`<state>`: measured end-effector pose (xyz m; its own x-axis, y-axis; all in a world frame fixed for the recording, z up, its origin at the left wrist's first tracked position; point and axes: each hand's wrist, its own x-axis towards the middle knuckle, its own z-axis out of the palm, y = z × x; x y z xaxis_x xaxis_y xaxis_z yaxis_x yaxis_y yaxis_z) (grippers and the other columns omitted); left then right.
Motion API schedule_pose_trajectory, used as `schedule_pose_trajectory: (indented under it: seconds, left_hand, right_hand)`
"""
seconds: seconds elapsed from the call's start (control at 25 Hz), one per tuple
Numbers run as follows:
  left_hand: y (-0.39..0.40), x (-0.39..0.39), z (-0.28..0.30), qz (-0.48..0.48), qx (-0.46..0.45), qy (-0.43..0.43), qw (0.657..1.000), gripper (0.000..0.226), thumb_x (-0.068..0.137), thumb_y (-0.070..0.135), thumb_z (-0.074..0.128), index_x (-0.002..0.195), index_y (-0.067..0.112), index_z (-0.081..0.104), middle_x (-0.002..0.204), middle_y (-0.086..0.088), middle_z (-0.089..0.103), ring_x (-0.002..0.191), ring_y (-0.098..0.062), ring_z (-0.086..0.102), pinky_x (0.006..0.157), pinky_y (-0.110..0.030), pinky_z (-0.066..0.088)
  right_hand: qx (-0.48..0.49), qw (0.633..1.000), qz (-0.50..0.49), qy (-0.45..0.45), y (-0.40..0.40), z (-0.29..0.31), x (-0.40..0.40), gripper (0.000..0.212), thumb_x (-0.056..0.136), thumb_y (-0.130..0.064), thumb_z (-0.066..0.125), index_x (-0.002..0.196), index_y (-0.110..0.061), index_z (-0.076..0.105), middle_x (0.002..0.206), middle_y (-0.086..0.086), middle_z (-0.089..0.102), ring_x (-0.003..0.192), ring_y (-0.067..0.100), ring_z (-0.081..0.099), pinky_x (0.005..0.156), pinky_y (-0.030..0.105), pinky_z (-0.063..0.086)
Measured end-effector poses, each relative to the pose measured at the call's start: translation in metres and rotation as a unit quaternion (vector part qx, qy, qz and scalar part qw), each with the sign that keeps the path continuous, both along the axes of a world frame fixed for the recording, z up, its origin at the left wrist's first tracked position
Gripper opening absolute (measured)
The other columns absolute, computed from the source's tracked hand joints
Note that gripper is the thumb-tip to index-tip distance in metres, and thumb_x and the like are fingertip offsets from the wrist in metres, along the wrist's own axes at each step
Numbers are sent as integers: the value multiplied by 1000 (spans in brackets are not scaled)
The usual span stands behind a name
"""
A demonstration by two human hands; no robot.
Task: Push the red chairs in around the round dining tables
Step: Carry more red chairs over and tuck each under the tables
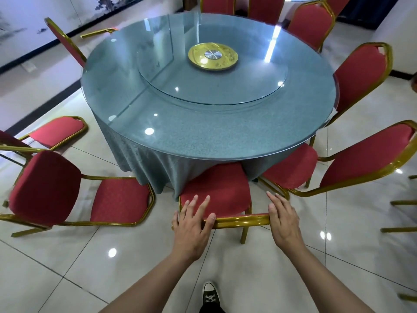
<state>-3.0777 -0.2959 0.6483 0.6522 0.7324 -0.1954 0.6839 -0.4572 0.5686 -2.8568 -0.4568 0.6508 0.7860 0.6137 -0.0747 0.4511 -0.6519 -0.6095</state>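
Head view: left hand (191, 222) and right hand (283, 222) rest flat-fingered, gripping nothing, on the red chair's (216, 188) gold top rail (242, 220), seat half under the round table's (203, 136) near edge straight ahead.

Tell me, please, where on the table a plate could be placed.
The glass ring between the table edge and the turntable is bare. The turntable centre holds a gold hub. The near floor is crowded with chairs.

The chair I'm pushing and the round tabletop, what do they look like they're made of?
The chair looks like gold-painted metal tubing, glossy along the top rail, with a red woven fabric seat. The tabletop looks like clear glass: it mirrors ceiling lights, and the grey-green tablecloth shows through it.
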Motion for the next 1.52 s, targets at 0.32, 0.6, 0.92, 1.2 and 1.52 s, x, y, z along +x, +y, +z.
schedule_pose_trajectory:
  seconds: [0.32,0.6,0.92,1.2,1.52]
  left_hand:
    - [51,33,5,25,7,-20,999,70,89,76,11,153,53,26,165,12,22,154,-12,10,124,-46,4]
    - [95,50,7,29,25,-6,999,75,86,75,11,152,49,31,164,9,29,154,-13,14,125,-45,3]
    - [110,59,5,24,36,-7,999,73,88,73,9,155,49,24,166,8,21,155,-14,9,125,-47,3]
    - [96,49,23,11,70,56,996,67,93,69,-5,157,48,-6,170,9,0,156,-15,-7,125,-47,-4]
    - [80,8,87,32,87,53,994,70,89,67,-15,156,52,-3,169,15,1,154,-9,-13,124,-47,-7]
  right_hand:
    - [12,1000,-7,1,48,1,26,65,98,-56,19,150,-32,49,154,3,47,144,23,37,119,54,25]
    - [-4,1000,-9,6,82,8,28,50,108,-45,31,153,-29,46,157,3,43,146,23,34,120,56,21]
    - [7,1000,-15,-2,98,8,34,62,99,-53,22,153,-31,45,156,2,44,146,22,35,120,56,22]
    - [-24,999,12,-27,91,11,29,75,96,-70,3,160,-37,24,165,2,31,151,23,27,124,53,17]
    - [-13,990,94,-107,109,51,-2,69,101,-63,11,162,-33,18,168,2,23,154,21,21,128,46,8]
